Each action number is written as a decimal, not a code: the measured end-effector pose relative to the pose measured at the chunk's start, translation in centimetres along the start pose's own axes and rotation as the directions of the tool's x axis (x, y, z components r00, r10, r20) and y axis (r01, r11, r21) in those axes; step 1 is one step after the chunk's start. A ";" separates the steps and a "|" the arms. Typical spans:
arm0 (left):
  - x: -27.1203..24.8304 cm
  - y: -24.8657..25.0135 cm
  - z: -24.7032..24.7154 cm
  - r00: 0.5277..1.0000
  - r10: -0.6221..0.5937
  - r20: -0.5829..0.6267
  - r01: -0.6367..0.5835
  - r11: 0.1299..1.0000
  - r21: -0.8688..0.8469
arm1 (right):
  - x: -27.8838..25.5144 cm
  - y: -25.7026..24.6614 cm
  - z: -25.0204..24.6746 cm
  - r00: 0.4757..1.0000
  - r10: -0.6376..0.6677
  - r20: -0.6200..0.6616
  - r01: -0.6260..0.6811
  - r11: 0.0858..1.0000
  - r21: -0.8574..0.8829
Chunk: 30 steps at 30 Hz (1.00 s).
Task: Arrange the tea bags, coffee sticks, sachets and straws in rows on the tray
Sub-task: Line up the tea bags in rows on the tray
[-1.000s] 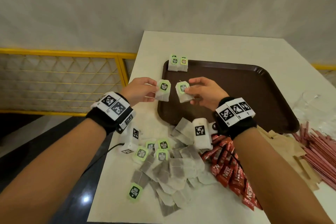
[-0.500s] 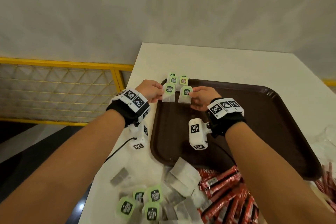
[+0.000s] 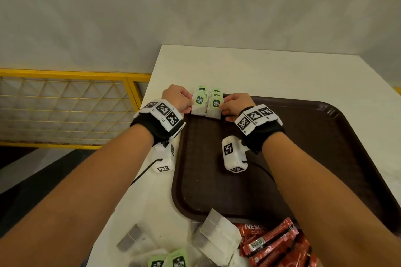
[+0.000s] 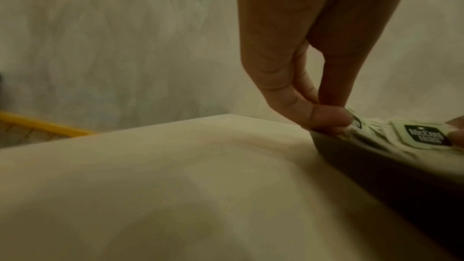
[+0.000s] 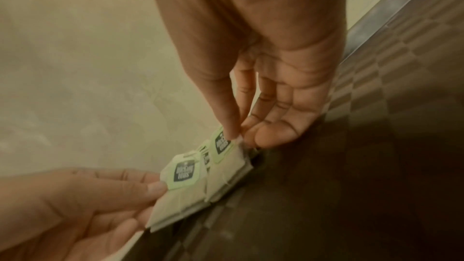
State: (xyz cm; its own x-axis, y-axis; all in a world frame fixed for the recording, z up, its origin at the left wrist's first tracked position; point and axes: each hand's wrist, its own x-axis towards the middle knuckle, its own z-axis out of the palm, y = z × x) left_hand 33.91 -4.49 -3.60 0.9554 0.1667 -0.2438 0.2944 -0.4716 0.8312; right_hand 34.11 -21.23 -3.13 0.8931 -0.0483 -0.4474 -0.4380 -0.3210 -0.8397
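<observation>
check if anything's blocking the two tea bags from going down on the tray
Nothing visible does. The left hand and right hand each pinch a tea bag at the tray far left corner, partly overlapping the earlier bags there.

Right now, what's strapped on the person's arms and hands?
Bare forearms, no sleeves or gloves. Each wrist has a black band topped with white blocks printed with black square fiducial markers: left wrist band, right wrist band. A white boxy camera unit, also marker-tagged, hangs under each wrist: left camera, right camera. A thin black cable trails from the left one.
</observation>
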 end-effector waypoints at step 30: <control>-0.9 -0.7 0.9 0.987 0.146 0.072 -0.163 0.893 0.419 | 0.6 1.5 1.0 0.988 -0.082 -0.130 0.064 0.988 -0.141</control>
State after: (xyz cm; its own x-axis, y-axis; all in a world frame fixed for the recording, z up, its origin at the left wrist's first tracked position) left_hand 32.87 -5.06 -4.42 0.9873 0.0330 -0.1556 0.1173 -0.8113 0.5727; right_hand 33.87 -20.82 -4.94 0.9318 -0.1447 -0.3329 -0.3615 -0.4532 -0.8148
